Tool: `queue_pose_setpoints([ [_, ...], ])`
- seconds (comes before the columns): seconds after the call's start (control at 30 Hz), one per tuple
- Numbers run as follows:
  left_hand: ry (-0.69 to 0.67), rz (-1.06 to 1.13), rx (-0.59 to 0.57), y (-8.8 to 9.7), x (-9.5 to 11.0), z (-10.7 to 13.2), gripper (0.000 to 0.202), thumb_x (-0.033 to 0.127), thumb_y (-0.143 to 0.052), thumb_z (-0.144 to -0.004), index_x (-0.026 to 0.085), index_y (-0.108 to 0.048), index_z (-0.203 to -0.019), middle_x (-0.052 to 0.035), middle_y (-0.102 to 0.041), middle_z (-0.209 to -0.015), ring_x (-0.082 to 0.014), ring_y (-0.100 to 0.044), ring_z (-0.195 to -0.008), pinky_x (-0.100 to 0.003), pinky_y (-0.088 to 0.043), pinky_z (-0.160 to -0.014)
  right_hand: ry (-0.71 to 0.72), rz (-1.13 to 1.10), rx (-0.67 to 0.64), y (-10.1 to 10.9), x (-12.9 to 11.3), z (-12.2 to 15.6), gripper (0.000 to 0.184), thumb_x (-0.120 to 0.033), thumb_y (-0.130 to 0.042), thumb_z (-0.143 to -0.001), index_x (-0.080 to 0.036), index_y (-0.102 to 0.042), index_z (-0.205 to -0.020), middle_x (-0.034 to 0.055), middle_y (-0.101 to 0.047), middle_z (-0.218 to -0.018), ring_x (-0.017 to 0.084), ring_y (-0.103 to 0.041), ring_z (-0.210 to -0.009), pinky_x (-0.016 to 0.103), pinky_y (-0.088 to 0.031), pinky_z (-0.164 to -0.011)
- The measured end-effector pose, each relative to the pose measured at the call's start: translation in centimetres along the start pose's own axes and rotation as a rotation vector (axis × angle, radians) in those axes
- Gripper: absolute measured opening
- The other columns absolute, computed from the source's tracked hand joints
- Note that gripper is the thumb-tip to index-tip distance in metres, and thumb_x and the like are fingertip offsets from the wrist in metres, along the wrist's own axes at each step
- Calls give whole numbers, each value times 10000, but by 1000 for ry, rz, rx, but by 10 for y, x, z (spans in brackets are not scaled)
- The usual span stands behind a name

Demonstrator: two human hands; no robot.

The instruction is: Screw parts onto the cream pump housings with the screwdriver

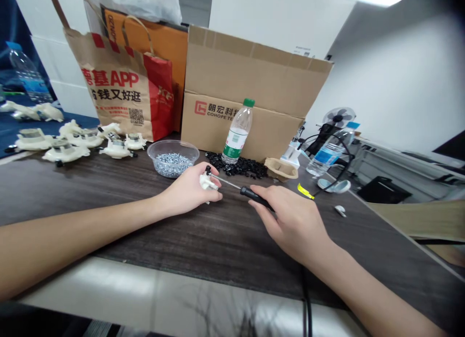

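My left hand (194, 189) is closed around a small white plastic part (208, 183) with a black piece (208, 170) at its top. In my right hand (290, 216) is a screwdriver (254, 196), gripped by its black handle. Its thin metal shaft points left, and the tip meets or nearly meets the black piece; the exact contact is too small to tell. Just behind my left hand stands a clear round tub (173, 157) holding many small silvery screws. Small black pieces (250, 168) lie in a heap beyond my hands.
Several cream-coloured plastic assemblies (65, 152) sit at the left. A green-capped bottle (237, 133) stands among the black pieces, before a cardboard box (218, 75). A paper bag (119, 85) is at back left. To the right are a pulp tray (281, 169), a water bottle (329, 152) and a yellow strip (305, 191).
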State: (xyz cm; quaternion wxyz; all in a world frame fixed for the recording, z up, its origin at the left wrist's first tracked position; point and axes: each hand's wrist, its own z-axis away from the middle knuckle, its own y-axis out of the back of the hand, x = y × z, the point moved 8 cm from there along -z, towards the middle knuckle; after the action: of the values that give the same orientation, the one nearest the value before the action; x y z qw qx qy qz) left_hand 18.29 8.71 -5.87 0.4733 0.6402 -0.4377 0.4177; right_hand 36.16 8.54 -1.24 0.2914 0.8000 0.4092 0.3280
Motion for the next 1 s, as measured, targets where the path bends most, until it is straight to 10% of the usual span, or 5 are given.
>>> queue_pose_setpoints([
  [0.17,-42,-66,2,2,1,1,411,177,-745,-661,186,-503,-993,9,-665,-880,-117,-598,-651,-260,-477,-630,48,53,-91,-9,-9,5,287,-298,-471,-957,-122,-604,-1141,76,-729,-846,226,-692,-713,340,-508,-601],
  [0.5,-111,-174,39,5,6,2,377,193,-731,-668,194,-518,-980,7,-663,-882,-155,-611,-749,-298,-476,-724,-408,-640,-298,-27,7,3,266,-374,-435,-970,-233,-659,-987,-15,-727,-786,170,-665,-669,285,-480,-649],
  [0.73,-51,-35,12,0,1,-2,473,128,-727,-637,176,-486,-1042,4,-649,-896,-105,-590,-628,-244,-479,-613,-396,-503,-204,-25,9,4,180,-262,-592,-860,-225,-564,-1034,-26,-699,-761,162,-629,-624,277,-465,-600],
  [1.0,-168,-104,32,2,3,0,559,87,-676,-640,193,-477,-1150,-18,-639,-1027,-150,-620,-849,-287,-488,-796,-30,-47,-16,-5,-5,4,214,-232,-517,-931,-137,-590,-1109,98,-737,-963,229,-704,-846,327,-519,-715],
])
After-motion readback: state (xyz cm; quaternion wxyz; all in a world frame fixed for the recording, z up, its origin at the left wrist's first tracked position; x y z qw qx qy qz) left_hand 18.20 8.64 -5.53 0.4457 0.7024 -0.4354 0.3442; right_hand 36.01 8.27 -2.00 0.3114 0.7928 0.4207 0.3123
